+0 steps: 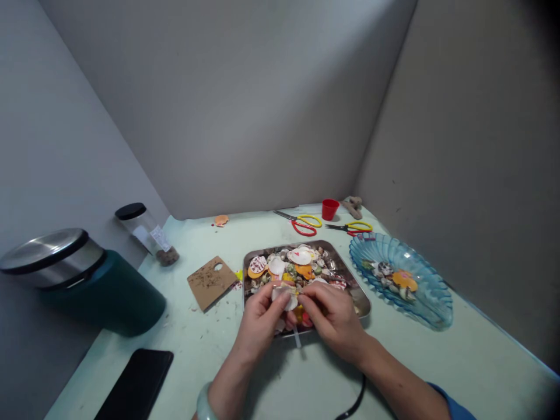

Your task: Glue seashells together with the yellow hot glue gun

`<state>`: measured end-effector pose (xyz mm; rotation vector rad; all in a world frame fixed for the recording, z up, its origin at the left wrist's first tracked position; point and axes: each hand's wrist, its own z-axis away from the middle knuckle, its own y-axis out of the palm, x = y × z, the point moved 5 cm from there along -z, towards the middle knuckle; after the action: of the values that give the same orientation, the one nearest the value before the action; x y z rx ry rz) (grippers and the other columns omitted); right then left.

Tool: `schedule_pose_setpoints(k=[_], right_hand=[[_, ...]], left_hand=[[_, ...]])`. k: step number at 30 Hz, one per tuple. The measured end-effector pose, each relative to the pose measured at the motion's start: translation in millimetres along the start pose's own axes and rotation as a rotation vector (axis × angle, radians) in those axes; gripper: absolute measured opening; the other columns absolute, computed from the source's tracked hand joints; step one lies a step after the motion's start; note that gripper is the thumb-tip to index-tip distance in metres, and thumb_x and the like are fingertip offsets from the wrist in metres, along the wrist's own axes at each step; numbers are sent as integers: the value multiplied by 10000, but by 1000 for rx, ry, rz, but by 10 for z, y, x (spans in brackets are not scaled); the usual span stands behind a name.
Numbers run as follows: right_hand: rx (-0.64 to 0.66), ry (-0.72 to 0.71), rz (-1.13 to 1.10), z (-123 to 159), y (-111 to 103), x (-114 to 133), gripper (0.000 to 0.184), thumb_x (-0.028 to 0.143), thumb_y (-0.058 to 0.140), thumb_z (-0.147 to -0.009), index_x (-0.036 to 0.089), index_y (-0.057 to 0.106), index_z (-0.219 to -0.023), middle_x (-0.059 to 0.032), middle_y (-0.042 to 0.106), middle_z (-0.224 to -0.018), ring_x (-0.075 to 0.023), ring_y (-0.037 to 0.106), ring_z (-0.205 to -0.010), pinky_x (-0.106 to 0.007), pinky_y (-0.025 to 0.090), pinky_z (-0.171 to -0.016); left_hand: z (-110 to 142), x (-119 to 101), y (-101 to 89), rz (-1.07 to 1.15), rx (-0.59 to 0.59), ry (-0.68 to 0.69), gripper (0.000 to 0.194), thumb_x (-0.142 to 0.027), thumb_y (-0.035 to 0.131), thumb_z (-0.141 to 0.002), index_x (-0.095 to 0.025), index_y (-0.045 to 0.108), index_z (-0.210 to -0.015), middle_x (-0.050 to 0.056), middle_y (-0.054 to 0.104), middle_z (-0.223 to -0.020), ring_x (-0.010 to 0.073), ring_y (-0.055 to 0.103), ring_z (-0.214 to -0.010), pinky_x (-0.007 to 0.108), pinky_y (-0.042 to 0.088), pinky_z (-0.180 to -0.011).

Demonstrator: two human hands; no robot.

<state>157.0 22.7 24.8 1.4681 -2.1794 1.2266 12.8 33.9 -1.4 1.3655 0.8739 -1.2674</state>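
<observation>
Between thumb and fingers, my left hand (261, 315) holds a whitish seashell (286, 296) over the near part of a metal tray (366, 309). My right hand (335, 315) meets it from the right, its thumb and fingertips pinched together at the shell's edge. What sits in that pinch, if anything, is too small to make out. The tray is full of small shells, with larger white, orange and speckled scallop shells (301, 256) on top. A pale thin stick (297, 338) pokes out over the tray's front edge, below my hands.
To the right lies a blue shell-shaped glass dish (433, 297) with several shells. Behind the tray are two pairs of scissors (304, 224) and a red cup (329, 209). A brown board (210, 286), a jar (149, 233), a green flask (118, 291) and a black phone (135, 385) stand left.
</observation>
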Motion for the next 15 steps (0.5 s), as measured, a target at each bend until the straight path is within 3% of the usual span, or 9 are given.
schedule_pose_setpoints(k=[9,15], right_hand=[[-4,-21,12,4,3,21,148,195,523,-959,193,610,-839,-17,623,-689,-164,562,-629,-288,412,-609],[-63,10,25,7,-28,9,53,218,576,-932,188,617,-915,-30,661,-729,-171,595,-628,-287,436,-597]], left_hand=[[3,19,-12,8,24,23,426,-485,708,-793,-140,628,-1029,4,658,-592,134,590,-511,242,483,-549],[11,30,-6,23,13,12,402,-488,708,-791,-149,619,-987,-6,648,-578,125,576,-492,237,480,-535]])
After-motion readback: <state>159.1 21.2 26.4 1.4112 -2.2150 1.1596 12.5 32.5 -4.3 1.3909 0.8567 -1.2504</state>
